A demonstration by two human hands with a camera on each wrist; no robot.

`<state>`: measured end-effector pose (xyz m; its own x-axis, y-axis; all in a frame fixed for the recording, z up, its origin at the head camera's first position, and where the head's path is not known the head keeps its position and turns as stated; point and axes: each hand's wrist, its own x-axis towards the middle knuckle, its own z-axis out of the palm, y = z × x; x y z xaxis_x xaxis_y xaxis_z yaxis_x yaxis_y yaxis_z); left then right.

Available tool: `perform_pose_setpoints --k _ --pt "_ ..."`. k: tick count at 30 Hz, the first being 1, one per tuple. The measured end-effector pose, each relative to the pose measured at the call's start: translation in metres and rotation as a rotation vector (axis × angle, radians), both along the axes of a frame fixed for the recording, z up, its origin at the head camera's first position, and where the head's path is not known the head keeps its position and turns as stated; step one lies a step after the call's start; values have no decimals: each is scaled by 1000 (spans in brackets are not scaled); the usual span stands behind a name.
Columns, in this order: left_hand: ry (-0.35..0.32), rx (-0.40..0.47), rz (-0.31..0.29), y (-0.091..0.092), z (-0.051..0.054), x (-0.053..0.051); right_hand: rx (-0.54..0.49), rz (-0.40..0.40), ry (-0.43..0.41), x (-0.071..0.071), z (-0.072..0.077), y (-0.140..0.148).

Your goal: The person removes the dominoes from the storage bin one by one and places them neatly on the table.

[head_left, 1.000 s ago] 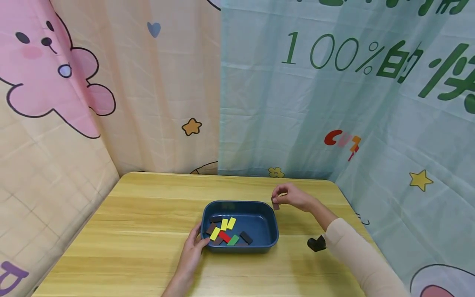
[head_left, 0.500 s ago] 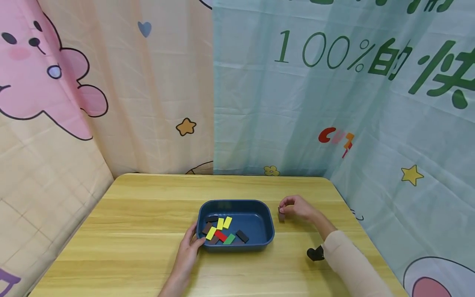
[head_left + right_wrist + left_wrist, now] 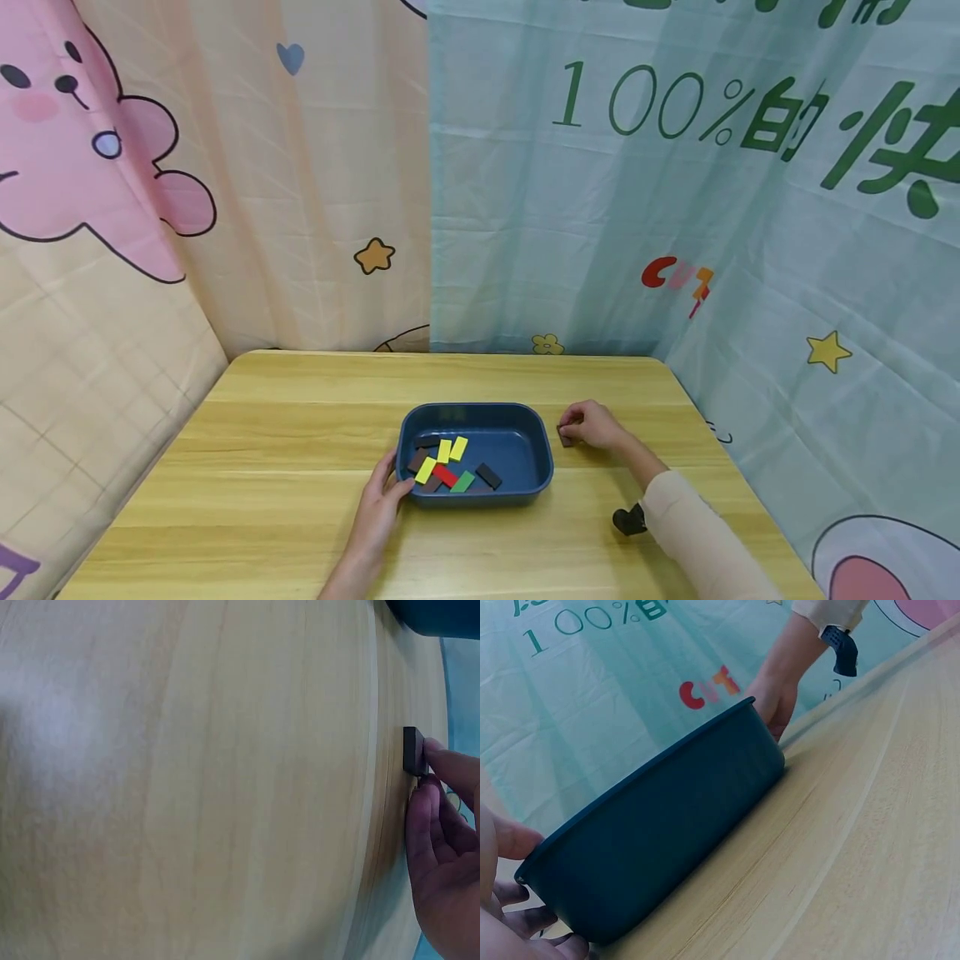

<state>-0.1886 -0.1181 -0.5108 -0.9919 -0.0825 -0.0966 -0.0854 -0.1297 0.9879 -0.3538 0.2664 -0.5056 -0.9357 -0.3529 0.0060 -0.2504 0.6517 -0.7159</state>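
Note:
My left hand [image 3: 377, 506] holds the left end of a dark blue rectangular basin [image 3: 491, 502], its thumb at the rim and its fingers against the outer wall. Inside the basin, mostly toward the left, lie several domino blocks: yellow, a red one [image 3: 446, 475], a green one [image 3: 462, 482], brown and black. To the right of the basin, my right hand [image 3: 592, 423] pinches a dark brown domino [image 3: 413, 752] between thumb and fingers, low at the tabletop. The right wrist view shows it standing on the table, partly covered by the fingertips.
A wooden table [image 3: 247, 467] carries everything. Patterned curtains [image 3: 330, 208] hang behind it and along both sides. Beside the right sleeve, a black object [image 3: 628, 521] shows, apparently strapped at the wrist.
My right hand has come down and toward me with the brown domino, from beside the basin's far right corner to the tabletop. The left hand stays at the basin. The head view has shifted slightly.

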Motion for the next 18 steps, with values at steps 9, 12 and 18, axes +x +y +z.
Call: perform_pose_setpoints --k 9,12,18 --pt "1 9 1 -1 2 0 4 -46 5 4 -2 -4" --pt "-3 3 3 -1 2 0 8 -51 -18 4 1 -3" --pt "-8 -13 0 -1 3 0 31 -42 -17 0 15 -2"
